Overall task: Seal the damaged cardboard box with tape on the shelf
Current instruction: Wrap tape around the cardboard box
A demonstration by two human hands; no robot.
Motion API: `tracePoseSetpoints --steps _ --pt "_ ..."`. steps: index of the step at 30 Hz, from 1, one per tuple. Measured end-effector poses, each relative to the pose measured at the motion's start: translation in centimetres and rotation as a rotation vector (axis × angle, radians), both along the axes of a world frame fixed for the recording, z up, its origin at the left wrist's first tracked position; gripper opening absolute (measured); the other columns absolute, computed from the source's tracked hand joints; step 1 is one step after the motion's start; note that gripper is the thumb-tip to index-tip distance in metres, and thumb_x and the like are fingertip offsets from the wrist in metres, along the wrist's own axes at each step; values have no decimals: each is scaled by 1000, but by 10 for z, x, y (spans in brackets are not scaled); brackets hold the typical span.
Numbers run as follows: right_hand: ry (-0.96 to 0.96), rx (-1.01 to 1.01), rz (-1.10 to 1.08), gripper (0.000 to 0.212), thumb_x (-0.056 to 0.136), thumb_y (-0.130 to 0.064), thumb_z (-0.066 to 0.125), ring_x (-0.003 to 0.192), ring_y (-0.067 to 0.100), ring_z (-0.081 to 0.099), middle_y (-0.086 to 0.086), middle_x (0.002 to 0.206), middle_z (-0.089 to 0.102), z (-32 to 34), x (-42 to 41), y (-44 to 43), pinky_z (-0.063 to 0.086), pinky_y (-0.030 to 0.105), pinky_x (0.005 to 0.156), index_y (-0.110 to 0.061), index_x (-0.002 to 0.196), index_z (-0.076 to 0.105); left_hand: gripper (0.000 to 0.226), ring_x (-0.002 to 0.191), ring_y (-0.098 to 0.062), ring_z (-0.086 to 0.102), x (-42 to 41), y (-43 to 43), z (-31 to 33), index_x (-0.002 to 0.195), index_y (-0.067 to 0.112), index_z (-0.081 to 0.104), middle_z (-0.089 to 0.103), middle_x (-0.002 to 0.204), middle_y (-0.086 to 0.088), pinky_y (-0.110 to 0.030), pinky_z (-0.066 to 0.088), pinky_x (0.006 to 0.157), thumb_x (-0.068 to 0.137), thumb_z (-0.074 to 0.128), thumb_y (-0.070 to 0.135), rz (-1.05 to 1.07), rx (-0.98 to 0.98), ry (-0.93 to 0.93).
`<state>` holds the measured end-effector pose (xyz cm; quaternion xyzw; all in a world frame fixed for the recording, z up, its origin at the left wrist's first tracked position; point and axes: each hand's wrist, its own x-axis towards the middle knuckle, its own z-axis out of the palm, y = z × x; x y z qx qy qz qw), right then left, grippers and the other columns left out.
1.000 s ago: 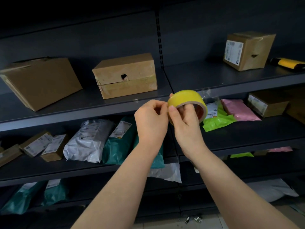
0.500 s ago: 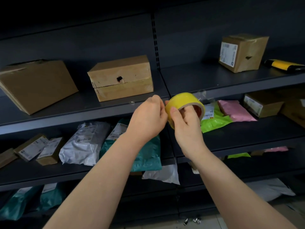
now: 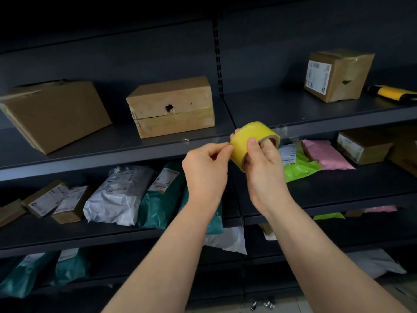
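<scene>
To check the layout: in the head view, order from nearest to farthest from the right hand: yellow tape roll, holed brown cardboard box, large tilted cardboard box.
1. yellow tape roll, held in the right hand.
2. holed brown cardboard box, top shelf, centre.
3. large tilted cardboard box, far left.

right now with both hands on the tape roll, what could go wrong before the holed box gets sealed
The left hand pinches at the edge of the tape roll, held by the right hand; the free end may split or stick back.
The box with the hole stands unheld on the shelf; pressing tape on could push it back.
The dented box further right could be taped by mistake.
</scene>
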<state>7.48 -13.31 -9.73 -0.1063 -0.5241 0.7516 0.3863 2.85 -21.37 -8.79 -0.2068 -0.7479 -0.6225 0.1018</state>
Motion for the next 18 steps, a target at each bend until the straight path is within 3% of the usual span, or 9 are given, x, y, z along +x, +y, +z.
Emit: tracePoseSetpoints --steps 2,3,5,7,9,12,14,16,18 --pt "-6 53 -35 43 94 -28 50 107 57 44 44 113 46 1 0 -5 43 60 92 14 103 45 8 73 -7 68 2 0 0 85 18 78 72 75 10 -35 57 75 86 70 17 78 -101 133" --pt "-18 73 -43 44 92 -31 51 100 56 47 42 107 50 0 1 -5 45 57 86 12 99 46 9 72 -8 66 4 0 1 81 19 75 70 73 10 -34 56 72 86 68 17 110 -167 197" --pt "-36 141 -51 29 95 -31 51 76 33 54 20 84 60 -5 3 -6 44 45 74 -3 88 50 7 71 -12 62 4 1 4 79 20 65 66 74 8 -34 51 67 86 63 19 147 -321 272" --pt "-57 210 -57 22 100 -23 49 67 8 45 -6 70 50 -8 5 -4 39 33 66 -17 80 48 6 71 -16 57 -1 0 5 83 20 55 61 79 5 -33 45 63 89 58 20 131 -458 290" --pt "-107 310 -68 28 101 -22 48 63 5 41 -13 65 44 -4 8 -2 36 30 63 -21 74 45 5 72 -19 55 -6 1 5 87 19 50 58 83 1 -33 38 61 91 54 20 82 -510 275" --pt "-205 491 -167 36 103 -26 45 58 6 37 -12 59 40 1 8 2 33 32 59 -24 67 41 6 75 -19 56 -12 1 5 90 16 52 60 84 0 -30 42 62 96 50 17 25 -363 182" --pt "-218 504 -216 33 103 -30 43 62 10 45 -9 63 49 -1 9 7 37 35 62 -21 72 52 15 83 -19 64 -13 1 7 94 15 59 66 89 -2 -34 56 70 101 48 20 -99 -103 -63" --pt "-246 507 -222 35 103 -34 44 75 17 58 1 76 64 -3 11 12 46 39 71 -12 86 65 26 93 -20 67 -10 1 10 96 17 65 71 98 -5 -38 60 78 105 42 22 -203 62 -253" --pt "-297 460 -179 42 102 -38 43 79 18 61 9 83 68 -2 12 14 48 39 76 -6 91 67 26 107 -20 64 -13 0 10 108 23 64 68 114 -4 -41 54 93 106 39 22 -219 44 -170"
